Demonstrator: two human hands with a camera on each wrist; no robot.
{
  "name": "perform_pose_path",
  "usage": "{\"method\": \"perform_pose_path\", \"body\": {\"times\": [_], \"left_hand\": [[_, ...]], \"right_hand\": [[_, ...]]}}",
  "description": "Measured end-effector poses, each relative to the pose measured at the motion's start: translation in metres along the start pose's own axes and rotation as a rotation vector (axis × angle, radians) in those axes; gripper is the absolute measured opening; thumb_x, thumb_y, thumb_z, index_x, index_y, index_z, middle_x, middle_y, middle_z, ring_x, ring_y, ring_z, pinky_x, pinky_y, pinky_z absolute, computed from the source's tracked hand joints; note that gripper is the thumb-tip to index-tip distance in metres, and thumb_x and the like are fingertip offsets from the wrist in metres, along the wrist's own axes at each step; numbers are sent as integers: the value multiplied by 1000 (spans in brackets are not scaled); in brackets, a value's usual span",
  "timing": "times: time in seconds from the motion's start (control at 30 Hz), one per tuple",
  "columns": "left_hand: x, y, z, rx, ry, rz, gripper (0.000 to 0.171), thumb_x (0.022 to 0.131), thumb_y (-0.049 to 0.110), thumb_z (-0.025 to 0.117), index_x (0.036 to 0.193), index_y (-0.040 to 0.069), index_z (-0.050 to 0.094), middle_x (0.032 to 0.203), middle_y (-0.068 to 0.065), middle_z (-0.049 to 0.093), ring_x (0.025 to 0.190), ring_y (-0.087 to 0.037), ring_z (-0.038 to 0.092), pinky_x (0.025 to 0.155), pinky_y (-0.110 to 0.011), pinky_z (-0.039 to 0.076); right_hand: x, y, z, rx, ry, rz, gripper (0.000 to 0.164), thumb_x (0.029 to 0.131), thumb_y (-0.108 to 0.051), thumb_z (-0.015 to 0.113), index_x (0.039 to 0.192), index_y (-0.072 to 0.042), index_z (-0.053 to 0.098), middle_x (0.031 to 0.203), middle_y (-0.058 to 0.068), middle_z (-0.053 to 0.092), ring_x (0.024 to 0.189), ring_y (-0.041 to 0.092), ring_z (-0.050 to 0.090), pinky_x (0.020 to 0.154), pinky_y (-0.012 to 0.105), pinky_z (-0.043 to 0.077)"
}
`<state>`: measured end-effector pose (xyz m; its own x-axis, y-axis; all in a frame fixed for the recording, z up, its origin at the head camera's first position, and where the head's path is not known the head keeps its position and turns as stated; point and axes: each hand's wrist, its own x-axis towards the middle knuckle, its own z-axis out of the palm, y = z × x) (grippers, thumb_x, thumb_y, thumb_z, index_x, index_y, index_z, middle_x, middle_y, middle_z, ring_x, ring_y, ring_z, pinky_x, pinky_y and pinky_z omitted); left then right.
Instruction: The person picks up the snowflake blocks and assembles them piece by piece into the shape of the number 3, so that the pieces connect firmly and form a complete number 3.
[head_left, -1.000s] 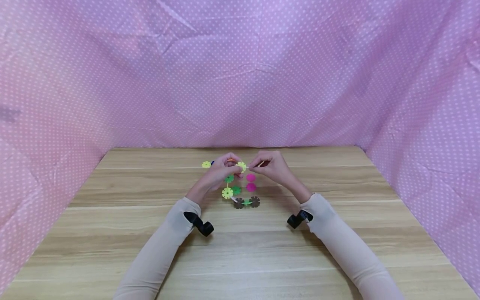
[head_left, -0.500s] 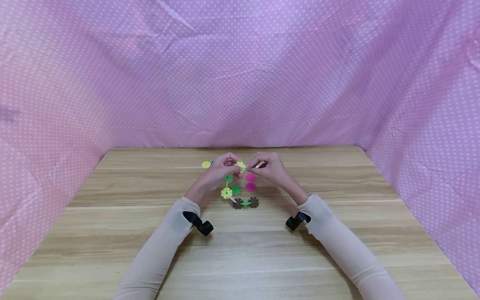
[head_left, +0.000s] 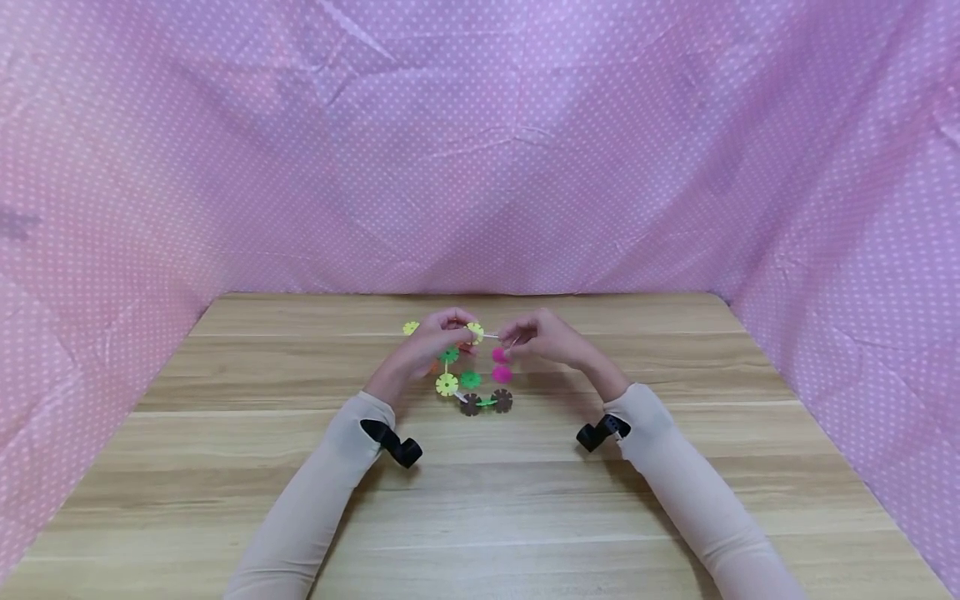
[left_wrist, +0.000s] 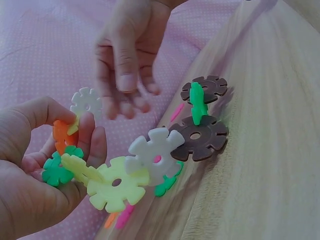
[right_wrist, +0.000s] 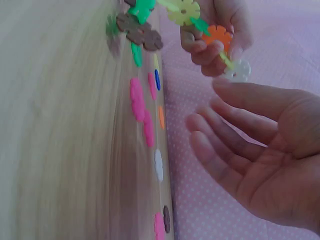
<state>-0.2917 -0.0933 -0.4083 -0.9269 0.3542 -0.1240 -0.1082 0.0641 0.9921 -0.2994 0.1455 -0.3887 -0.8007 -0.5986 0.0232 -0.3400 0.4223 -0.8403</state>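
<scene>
My left hand [head_left: 426, 343] holds a chain of interlocking snowflake discs, pinching a yellow disc [left_wrist: 75, 125] near the chain's end. Beyond that pinch sticks out a white disc [left_wrist: 86, 102]. An orange disc [left_wrist: 63, 136] and a green disc [left_wrist: 57, 170] lie against the fingers. From there the chain hangs through a pale yellow disc [left_wrist: 118, 184], a second white disc [left_wrist: 152, 152] and two brown discs [left_wrist: 199, 138] joined by a bright green one [left_wrist: 198, 103]. My right hand [right_wrist: 270, 155] is just beside the end white disc, its fingers spread and holding nothing.
Loose discs lie on the wooden table [head_left: 480, 517]: two pink ones [right_wrist: 137, 99], a green one [head_left: 470, 380], a blue one [right_wrist: 157, 80], an orange one [right_wrist: 161, 116], a white one [right_wrist: 158, 165] and a brown one [right_wrist: 166, 219]. Pink dotted cloth [head_left: 480, 167] surrounds the table.
My right hand has let go of the white disc at the chain's end and opened its fingers. The left hand and the chain have shifted slightly left.
</scene>
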Motion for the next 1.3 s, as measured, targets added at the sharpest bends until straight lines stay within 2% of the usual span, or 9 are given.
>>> {"method": "perform_pose_path", "body": {"times": [0.13,0.27,0.43,0.6,0.73,0.93,1.13,1.23,1.3], "left_hand": [[0,1,-1,-8,-5,-6,18,94,2,61,112,4,60,91,0,65,91,-27,70,88,-38,60],[-1,2,-2,-16,-2,-4,17,95,2,60,112,3,60,92,-1,64,92,-27,69,90,-39,60],[-2,1,-3,-21,6,-10,19,95,1,60,114,2,60,92,0,64,89,-24,70,86,-34,61],[0,-1,-2,-23,17,-34,19,95,4,61,114,5,60,94,-1,65,93,-25,69,85,-32,60],[1,-3,-2,-12,16,-31,19,96,5,61,115,4,61,95,0,64,97,-28,70,90,-36,60],[2,-4,-2,-3,-11,-23,19,98,9,61,117,4,61,97,0,64,103,-35,69,100,-46,57],[1,-4,-3,41,-28,-26,33,97,16,68,127,4,59,113,-11,66,106,-32,68,96,-39,58],[1,-3,-3,56,-25,-31,44,96,18,71,133,2,55,115,-6,65,110,-33,67,96,-36,57],[1,-3,-3,53,-25,-30,47,95,17,72,135,0,54,113,-4,65,113,-36,65,97,-38,56]], "right_hand": [[0,3,-2,-49,-104,37,28,86,3,76,114,7,71,106,21,76,92,24,73,85,34,62],[3,7,0,-86,-172,15,27,86,5,75,113,5,72,105,19,75,92,24,72,83,35,62],[8,13,6,-132,-231,-40,28,86,4,75,113,8,71,104,19,74,90,21,69,81,27,60],[9,16,12,-166,-257,-72,26,85,2,77,110,6,72,97,18,73,82,15,63,76,21,56],[9,16,16,-168,-249,-72,25,82,4,79,106,5,73,90,18,72,76,12,60,71,19,54],[7,16,17,-170,-209,-24,22,78,4,83,96,4,72,85,15,69,75,12,58,69,18,52],[5,17,16,-126,-147,4,21,79,6,81,94,5,68,87,15,69,75,14,61,66,20,55],[3,18,14,-88,-94,27,17,82,7,78,95,4,69,86,14,71,72,14,62,62,22,55],[2,20,11,-89,-43,32,15,83,4,77,96,3,70,86,12,71,75,15,62,64,23,55]]}}
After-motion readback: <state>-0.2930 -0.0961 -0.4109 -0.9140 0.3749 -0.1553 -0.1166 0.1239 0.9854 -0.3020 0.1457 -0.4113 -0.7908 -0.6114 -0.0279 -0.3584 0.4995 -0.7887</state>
